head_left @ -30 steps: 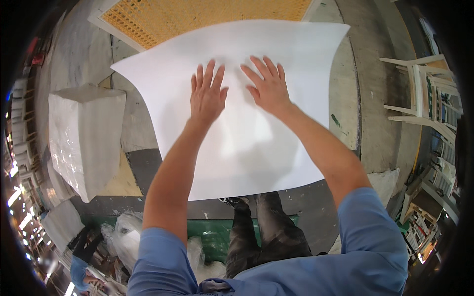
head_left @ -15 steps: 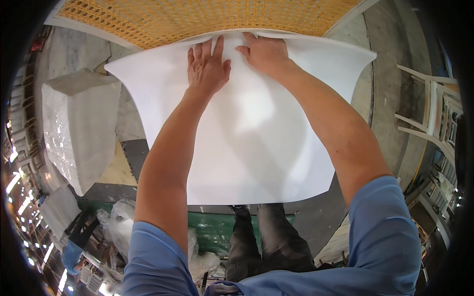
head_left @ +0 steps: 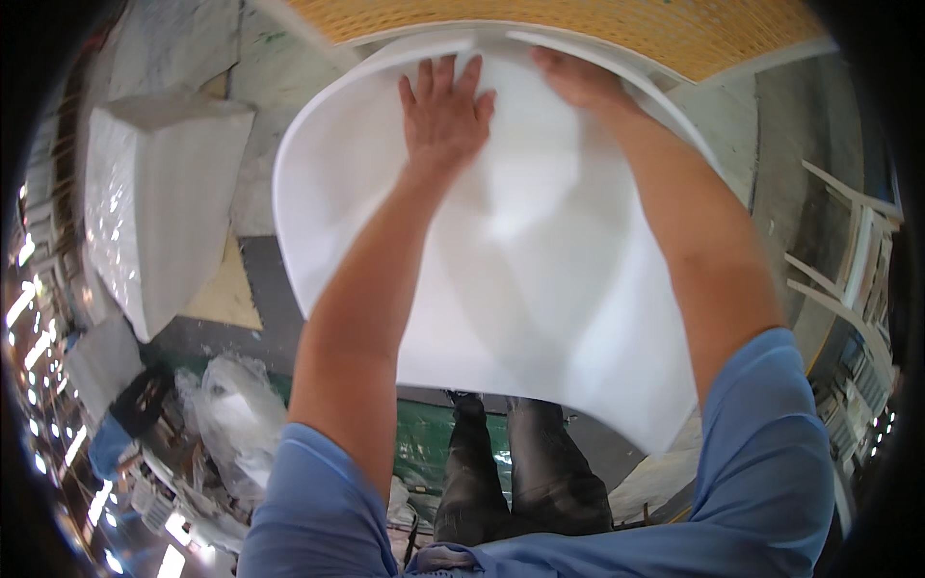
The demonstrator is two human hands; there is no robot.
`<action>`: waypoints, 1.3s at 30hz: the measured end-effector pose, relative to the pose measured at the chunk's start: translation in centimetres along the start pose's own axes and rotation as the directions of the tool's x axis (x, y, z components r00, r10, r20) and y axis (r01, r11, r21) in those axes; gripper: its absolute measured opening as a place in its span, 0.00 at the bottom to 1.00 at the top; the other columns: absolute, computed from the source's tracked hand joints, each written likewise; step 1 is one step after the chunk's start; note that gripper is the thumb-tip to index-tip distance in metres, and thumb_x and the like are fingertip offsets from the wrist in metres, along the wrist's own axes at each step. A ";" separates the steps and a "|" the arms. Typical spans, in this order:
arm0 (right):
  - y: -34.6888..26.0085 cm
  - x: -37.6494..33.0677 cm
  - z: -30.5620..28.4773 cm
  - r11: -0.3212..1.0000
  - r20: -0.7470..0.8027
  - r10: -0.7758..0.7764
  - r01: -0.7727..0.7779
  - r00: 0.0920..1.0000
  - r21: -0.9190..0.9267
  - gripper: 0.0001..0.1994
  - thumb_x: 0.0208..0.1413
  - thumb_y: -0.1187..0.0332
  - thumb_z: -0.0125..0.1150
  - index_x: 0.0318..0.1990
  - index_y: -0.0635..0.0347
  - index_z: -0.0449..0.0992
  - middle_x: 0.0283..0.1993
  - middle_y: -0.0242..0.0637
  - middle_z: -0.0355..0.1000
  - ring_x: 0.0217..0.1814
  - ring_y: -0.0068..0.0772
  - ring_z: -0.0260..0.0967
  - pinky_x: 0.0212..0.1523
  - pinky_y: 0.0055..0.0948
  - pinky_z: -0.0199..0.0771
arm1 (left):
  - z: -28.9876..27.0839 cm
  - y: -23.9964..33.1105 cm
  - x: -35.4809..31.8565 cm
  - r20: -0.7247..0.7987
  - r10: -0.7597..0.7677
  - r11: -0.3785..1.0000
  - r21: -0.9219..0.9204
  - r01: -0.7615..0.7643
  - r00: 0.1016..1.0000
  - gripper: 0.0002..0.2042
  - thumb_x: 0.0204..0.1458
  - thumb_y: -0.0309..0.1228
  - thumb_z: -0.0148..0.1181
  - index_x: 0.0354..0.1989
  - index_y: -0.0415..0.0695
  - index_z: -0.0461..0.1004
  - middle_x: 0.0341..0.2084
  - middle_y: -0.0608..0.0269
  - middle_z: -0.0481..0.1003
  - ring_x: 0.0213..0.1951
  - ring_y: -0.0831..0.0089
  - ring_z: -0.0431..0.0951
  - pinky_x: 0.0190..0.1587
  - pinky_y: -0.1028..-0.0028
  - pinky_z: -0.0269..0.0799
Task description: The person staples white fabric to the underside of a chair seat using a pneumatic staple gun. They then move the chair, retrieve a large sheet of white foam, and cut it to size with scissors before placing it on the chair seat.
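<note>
A large smooth white sheet [head_left: 501, 279], probably foam, spreads before me, its far edge curving up against a piece of furniture with a woven yellow cane panel [head_left: 597, 29]. My left hand [head_left: 445, 116] lies flat on the far part of the sheet, fingers spread, pointing away from me. My right hand [head_left: 584, 83] rests on the sheet at its far right edge, beside the cane piece. Its visible fingers are stretched out; the others are blurred or hidden by the hand.
A block in shiny plastic wrap [head_left: 159, 212] stands at the left. Crumpled clear plastic [head_left: 236, 414] lies at the lower left, near a person in blue [head_left: 111, 443]. White chair frames [head_left: 858, 250] stand at the right. Green material [head_left: 424, 433] lies by my legs.
The sheet has bent more, its left side curling up and its near right corner coming toward me. Both hands have shifted right on it. The cane panel appears farther right and higher.
</note>
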State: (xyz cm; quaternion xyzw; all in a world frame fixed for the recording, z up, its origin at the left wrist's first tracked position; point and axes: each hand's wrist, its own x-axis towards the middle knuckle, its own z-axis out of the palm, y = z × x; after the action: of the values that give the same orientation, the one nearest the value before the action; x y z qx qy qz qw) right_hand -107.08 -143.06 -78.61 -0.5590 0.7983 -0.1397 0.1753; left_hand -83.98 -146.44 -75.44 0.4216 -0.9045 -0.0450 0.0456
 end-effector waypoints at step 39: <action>-11.7 -44.1 -0.8 0.963 0.484 0.097 0.041 0.870 -0.266 0.52 0.47 0.59 0.78 0.78 0.29 0.50 0.84 0.45 0.27 0.84 0.63 0.21 0.75 0.73 0.33 | -7.9 4.0 -49.0 0.702 -0.369 0.824 -0.056 0.564 0.609 0.35 0.55 0.40 0.65 0.73 0.60 0.61 0.77 0.50 0.49 0.73 0.39 0.53 0.70 0.36 0.51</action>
State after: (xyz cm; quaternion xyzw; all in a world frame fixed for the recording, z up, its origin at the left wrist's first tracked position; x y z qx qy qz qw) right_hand -83.76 -105.46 -67.51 -0.5830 0.7465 0.1192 0.2978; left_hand -54.72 -106.67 -69.28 0.5895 -0.7009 -0.3255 -0.2351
